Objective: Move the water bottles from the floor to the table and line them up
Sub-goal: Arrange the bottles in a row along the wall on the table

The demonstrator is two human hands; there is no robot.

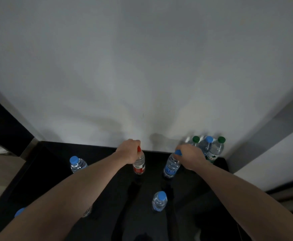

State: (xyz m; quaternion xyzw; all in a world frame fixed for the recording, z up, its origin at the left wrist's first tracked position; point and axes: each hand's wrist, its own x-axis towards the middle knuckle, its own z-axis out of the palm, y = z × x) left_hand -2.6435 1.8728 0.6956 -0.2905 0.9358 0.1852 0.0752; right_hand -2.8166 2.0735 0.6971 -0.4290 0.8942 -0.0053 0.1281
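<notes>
My left hand (129, 150) grips the neck of a red-capped bottle with a red label (139, 165), upright over the black table (55, 164). My right hand (191, 156) grips the top of a blue-capped bottle with a blue label (171, 166), tilted slightly. At the table's far right corner, against the wall, stand two green-capped bottles (216, 150) and a blue-capped bottle (206, 145). More blue-capped bottles stand on the table at the left (77, 164), at the near middle (159, 201), and at the lower left (19, 212), partly hidden by my left arm.
A white wall (142, 66) rises right behind the table's back edge. A grey strip (271, 129) runs along the wall at the right. Pale floor (1, 171) shows left of the table, with a dark panel (4, 129) above it.
</notes>
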